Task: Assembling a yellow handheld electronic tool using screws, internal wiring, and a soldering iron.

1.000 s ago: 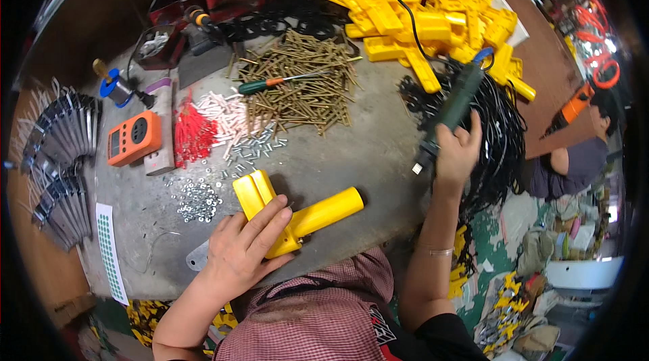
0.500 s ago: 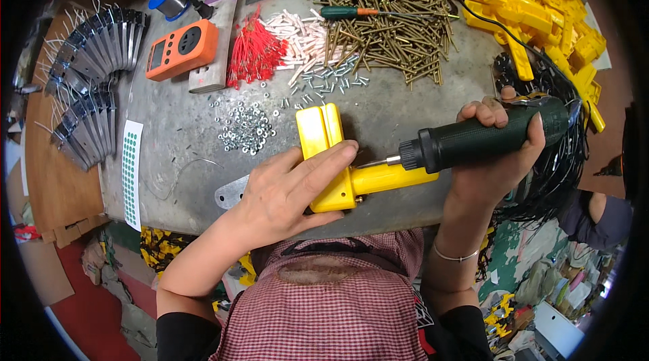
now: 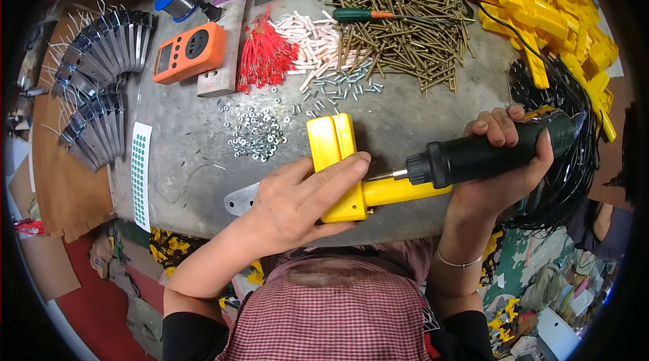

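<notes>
My left hand [image 3: 294, 199] lies over a yellow plastic housing [image 3: 331, 141] with a handle reaching right, and grips it against the bench, fingers across its body. From under this hand a grey metal plate [image 3: 240, 200] with holes sticks out to the left. Wrapped round a dark electric screwdriver [image 3: 483, 155], my right hand [image 3: 497, 165] holds it almost level over the yellow handle. Its bit [image 3: 387, 176] points left and meets the housing beside my left fingertips; the exact contact is hidden by those fingers.
Beyond the housing lie nuts [image 3: 257, 132], small silver screws [image 3: 345, 84], red leads [image 3: 265, 53], pale sleeves [image 3: 318, 43] and long brass-coloured screws [image 3: 412, 36] under a green-handled screwdriver [image 3: 362, 15]. Left are an orange meter [image 3: 189, 52] and metal blades [image 3: 101, 43]; right, yellow parts [image 3: 541, 6] and black cables [image 3: 554, 185].
The whole view has shifted, so the bench and hands appear slightly farther right and lower. My grip on the housing and the electric screwdriver looks the same.
</notes>
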`<action>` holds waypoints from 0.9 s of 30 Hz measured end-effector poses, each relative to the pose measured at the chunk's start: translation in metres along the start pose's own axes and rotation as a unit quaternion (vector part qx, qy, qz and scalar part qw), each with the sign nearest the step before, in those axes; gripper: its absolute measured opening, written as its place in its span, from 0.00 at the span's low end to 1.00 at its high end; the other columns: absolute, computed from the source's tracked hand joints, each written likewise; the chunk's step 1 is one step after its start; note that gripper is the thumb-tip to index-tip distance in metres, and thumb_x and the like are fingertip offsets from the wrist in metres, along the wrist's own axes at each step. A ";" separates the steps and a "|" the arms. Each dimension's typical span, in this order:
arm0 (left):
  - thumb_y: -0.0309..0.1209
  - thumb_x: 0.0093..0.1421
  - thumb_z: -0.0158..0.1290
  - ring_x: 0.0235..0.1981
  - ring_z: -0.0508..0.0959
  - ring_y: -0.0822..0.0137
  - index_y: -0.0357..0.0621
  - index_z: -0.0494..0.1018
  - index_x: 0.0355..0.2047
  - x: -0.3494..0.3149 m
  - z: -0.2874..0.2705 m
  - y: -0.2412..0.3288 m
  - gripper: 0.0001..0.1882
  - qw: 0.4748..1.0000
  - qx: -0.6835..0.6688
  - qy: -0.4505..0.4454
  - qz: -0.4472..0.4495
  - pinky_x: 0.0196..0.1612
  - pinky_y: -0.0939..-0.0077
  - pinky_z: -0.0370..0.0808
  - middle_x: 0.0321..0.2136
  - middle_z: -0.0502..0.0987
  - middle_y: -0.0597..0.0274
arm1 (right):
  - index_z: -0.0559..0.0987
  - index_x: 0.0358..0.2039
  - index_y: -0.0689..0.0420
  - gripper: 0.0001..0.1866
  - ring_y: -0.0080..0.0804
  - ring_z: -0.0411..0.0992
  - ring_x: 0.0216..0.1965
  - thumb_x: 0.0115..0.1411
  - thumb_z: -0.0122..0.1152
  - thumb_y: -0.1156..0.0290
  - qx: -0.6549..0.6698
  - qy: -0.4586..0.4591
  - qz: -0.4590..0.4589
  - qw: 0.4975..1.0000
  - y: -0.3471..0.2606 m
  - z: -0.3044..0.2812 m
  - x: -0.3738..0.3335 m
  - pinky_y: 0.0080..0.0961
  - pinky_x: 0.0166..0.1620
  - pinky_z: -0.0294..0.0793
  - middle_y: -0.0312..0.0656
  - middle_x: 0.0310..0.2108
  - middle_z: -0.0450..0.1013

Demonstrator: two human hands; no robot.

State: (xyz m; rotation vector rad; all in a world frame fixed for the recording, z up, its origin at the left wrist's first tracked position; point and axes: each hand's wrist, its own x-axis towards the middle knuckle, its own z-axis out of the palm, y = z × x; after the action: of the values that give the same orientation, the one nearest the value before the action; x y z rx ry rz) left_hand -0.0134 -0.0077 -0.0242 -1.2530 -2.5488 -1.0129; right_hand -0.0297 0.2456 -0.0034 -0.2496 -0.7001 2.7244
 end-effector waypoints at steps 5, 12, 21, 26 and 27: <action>0.39 0.42 0.66 0.23 0.70 0.65 0.43 0.62 0.63 -0.005 -0.002 0.000 0.46 1.000 0.013 -0.001 -0.004 0.29 0.75 0.73 0.60 0.69 0.58 | 0.69 0.42 0.59 0.22 0.24 0.64 0.28 0.62 0.48 0.50 -0.009 0.013 0.022 1.000 0.010 -0.001 0.003 0.28 0.43 0.67 0.32 0.23 0.63; 0.43 0.41 0.68 0.36 0.78 0.58 0.41 0.72 0.50 -0.016 -0.046 -0.002 0.36 0.985 0.071 0.087 -0.129 0.38 0.67 0.75 0.47 0.75 0.49 | 0.67 0.45 0.62 0.21 0.26 0.65 0.30 0.65 0.46 0.55 -0.042 0.020 -0.007 0.999 0.006 -0.012 0.000 0.29 0.47 0.70 0.35 0.24 0.63; 0.28 0.41 0.60 0.29 0.74 0.62 0.42 0.75 0.29 -0.056 -0.062 -0.018 0.12 0.916 0.355 -0.017 -0.188 0.31 0.69 0.72 0.27 0.73 0.62 | 0.64 0.46 0.63 0.19 0.28 0.65 0.30 0.64 0.48 0.60 -0.008 -0.049 0.016 0.999 0.003 -0.024 0.005 0.31 0.48 0.70 0.36 0.24 0.61; 0.32 0.42 0.54 0.33 0.72 0.63 0.44 0.72 0.26 -0.041 -0.064 -0.018 0.09 0.897 0.390 -0.109 -0.176 0.33 0.72 0.71 0.28 0.70 0.63 | 0.64 0.47 0.64 0.19 0.30 0.66 0.33 0.64 0.49 0.61 -0.001 -0.068 0.028 0.997 0.000 -0.028 0.004 0.33 0.50 0.69 0.37 0.25 0.63; 0.31 0.43 0.54 0.33 0.72 0.62 0.45 0.71 0.25 -0.040 -0.063 -0.019 0.07 0.897 0.395 -0.109 -0.168 0.33 0.72 0.70 0.27 0.70 0.63 | 0.64 0.47 0.63 0.19 0.30 0.67 0.33 0.64 0.49 0.61 0.003 -0.073 0.029 0.997 -0.001 -0.029 0.003 0.33 0.51 0.69 0.37 0.25 0.63</action>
State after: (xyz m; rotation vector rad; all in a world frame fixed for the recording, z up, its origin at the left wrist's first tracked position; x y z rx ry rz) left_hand -0.0128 -0.0809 -0.0009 -0.7275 -2.9014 0.2018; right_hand -0.0258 0.2599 -0.0283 -0.0711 -0.7342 2.8209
